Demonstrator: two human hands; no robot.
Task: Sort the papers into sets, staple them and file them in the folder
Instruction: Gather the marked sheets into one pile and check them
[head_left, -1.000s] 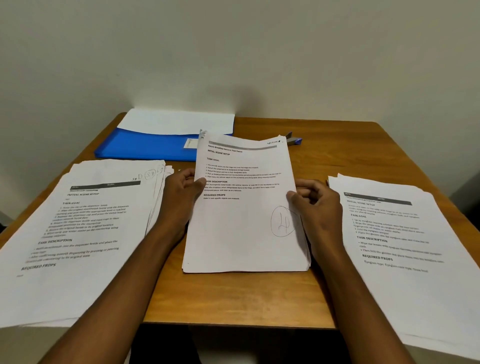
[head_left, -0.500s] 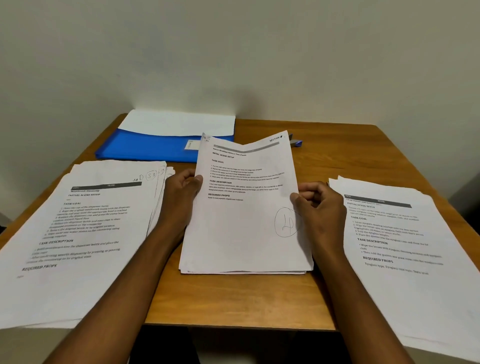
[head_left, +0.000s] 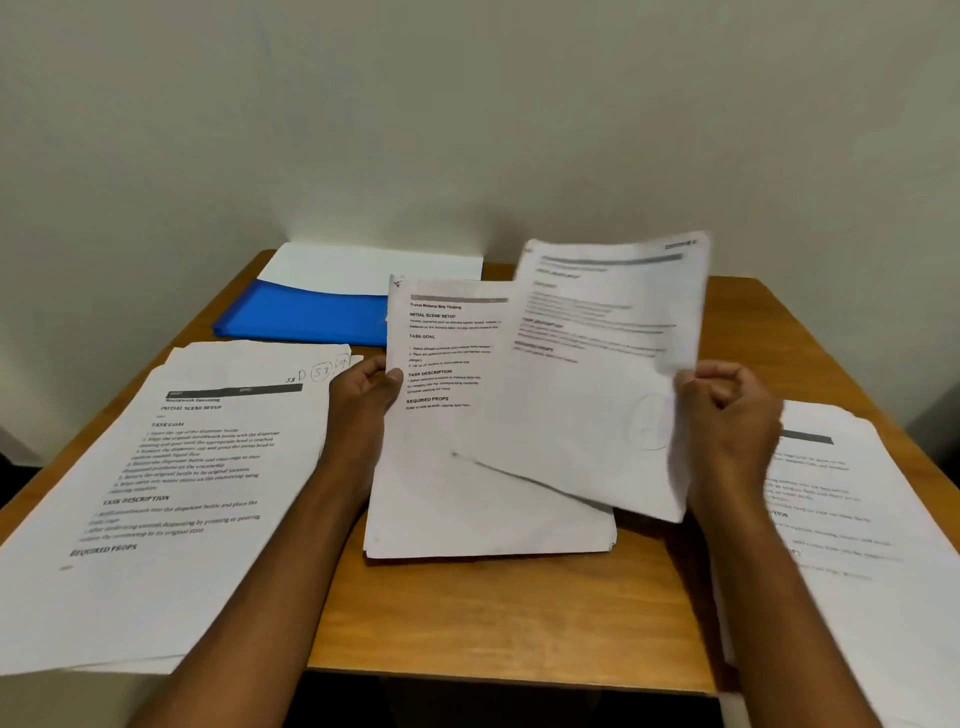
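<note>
head view: the right hand (head_left: 727, 415) is raised over the right side of the wooden table (head_left: 519, 623), fingers curled and pinching the right edge of a single printed sheet (head_left: 597, 374), which hangs tilted and blurred above the middle stack (head_left: 483, 493). the left hand (head_left: 363, 395) lies at the stack's left edge, thumb pressed on the top page and fingers curled under the edge, forearm reaching in from the lower left. the middle stack sits flat at the table's centre, its new top page reading "travel makeup bag packing". a left pile (head_left: 171, 493) of pages spreads over the table's left side, a right pile (head_left: 857, 519) over the right, partly under the right wrist. the blue folder (head_left: 301, 317) lies at the back left with a white sheet (head_left: 363, 267) resting on it.

half a second ago the sheet now in the right hand lay on top of the middle stack, only bowed upward between both hands; it has since lifted off and swung to the right, uncovering the page beneath. the left hand has kept its place.
</note>
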